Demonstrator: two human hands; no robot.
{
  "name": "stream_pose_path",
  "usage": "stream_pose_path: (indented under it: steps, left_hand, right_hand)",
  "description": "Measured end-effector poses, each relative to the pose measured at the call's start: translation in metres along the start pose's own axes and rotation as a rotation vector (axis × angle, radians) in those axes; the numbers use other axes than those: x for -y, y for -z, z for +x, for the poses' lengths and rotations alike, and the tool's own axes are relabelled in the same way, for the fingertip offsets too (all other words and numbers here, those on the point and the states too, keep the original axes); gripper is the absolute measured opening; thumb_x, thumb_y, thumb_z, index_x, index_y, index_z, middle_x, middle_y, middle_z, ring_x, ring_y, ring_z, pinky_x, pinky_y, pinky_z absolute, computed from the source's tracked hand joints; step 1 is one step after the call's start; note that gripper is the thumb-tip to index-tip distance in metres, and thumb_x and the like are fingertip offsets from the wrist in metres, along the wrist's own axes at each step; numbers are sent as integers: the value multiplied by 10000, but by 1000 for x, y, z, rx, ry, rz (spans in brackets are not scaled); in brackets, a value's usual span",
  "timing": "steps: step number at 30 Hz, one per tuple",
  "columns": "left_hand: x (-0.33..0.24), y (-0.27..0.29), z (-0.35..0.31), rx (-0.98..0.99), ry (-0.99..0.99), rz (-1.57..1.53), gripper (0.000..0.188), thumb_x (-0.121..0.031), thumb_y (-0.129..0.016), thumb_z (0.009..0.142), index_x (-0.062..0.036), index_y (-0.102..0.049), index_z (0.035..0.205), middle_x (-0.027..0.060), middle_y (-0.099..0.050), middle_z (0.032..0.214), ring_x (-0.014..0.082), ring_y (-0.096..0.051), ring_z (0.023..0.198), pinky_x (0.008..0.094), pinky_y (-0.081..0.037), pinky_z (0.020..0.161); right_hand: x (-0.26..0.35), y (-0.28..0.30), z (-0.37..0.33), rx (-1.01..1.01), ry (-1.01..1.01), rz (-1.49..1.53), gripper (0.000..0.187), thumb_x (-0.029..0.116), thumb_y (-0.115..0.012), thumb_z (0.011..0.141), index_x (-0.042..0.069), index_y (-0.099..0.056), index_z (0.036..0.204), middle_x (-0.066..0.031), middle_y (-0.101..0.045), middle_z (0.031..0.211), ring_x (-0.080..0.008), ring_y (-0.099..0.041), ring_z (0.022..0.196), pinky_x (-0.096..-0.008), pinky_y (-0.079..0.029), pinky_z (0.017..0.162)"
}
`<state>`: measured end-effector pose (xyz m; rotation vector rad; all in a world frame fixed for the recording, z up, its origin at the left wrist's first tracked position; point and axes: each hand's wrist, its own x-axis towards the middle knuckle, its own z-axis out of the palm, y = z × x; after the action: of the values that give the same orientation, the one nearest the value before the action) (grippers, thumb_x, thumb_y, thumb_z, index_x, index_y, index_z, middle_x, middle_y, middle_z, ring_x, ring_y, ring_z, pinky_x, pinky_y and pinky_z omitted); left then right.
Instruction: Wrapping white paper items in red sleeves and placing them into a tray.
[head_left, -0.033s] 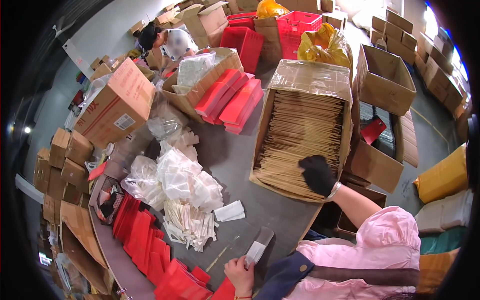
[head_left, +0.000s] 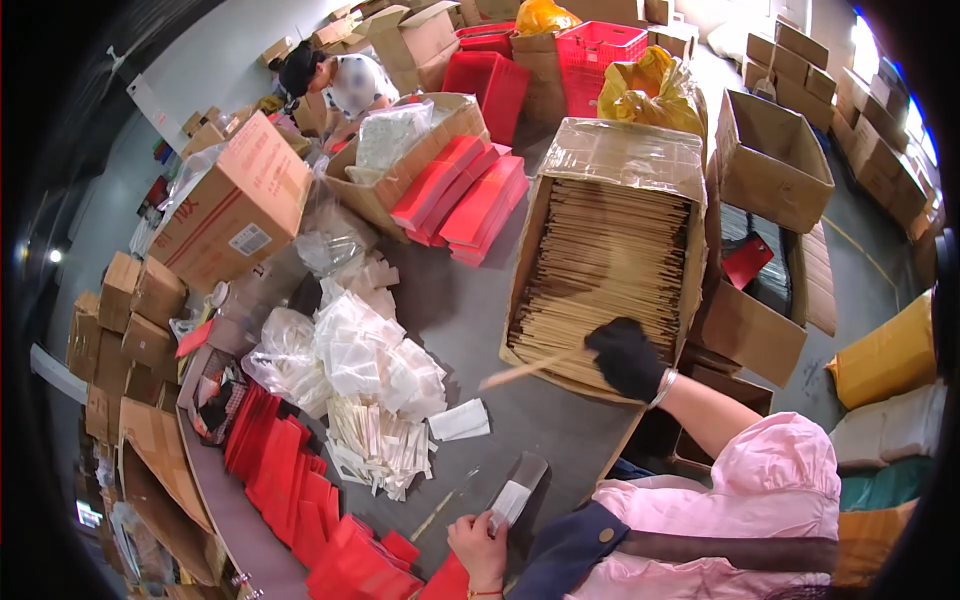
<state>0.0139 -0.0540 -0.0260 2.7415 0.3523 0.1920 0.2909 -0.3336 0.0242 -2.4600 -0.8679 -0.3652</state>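
My right hand [head_left: 627,358], in a black glove, is over the near end of a cardboard box [head_left: 620,150] packed with thin wooden sticks [head_left: 610,245]. It is closed on a pale wooden stick [head_left: 535,370], which juts out leftward past the box's front edge. Low in the view, my bare left hand [head_left: 478,550] pinches the lower end of a clear plastic sleeve [head_left: 533,468] with a white paper slip [head_left: 511,503] in it. The sleeve is at the table's near side, its far end pointing away from me.
Left of centre, white plastic bags [head_left: 375,355] and a heap of white paper slips [head_left: 380,450] lie on the grey table [head_left: 450,310]. Red packets [head_left: 290,480] line its left edge; more red stacks [head_left: 485,210] lean farther back. Cartons [head_left: 240,200] crowd around. Another person [head_left: 350,85] bends at the far left.
My right hand has shifted slightly left and drawn a wooden stick out of the box, so that it now sticks out leftward. My left hand and the plastic sleeve stay put.
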Motion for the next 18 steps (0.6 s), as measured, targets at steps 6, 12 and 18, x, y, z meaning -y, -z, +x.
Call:
stream_pose_path:
  steps: [6,12,18]
  left_hand:
    - [-7,28,-2,-130,98,-113,371,-258,-775,701,-89,-669,1014,106,-576,995,312,-535,955,436,-431,856]
    - [10,44,-35,28,158,-50,662,-293,-817,645,-83,-583,1227,119,-540,1202,337,-454,1161,450,-358,990]
    - [1,28,-27,0,116,-85,638,-279,-819,629,-61,-596,1186,80,-551,1199,328,-467,1135,450,-365,971]
  right_hand:
    - [47,-50,-19,448,220,263,285,213,-668,801,222,-676,1086,-96,-586,795,-305,-581,801,-421,-459,703]
    - [56,-90,-36,578,418,223,288,259,-680,808,277,-683,1096,-110,-571,754,-300,-588,695,-415,-470,608]
    - [104,-113,-41,682,483,279,206,258,-669,790,198,-702,984,-127,-601,832,-312,-607,793,-424,-495,701]
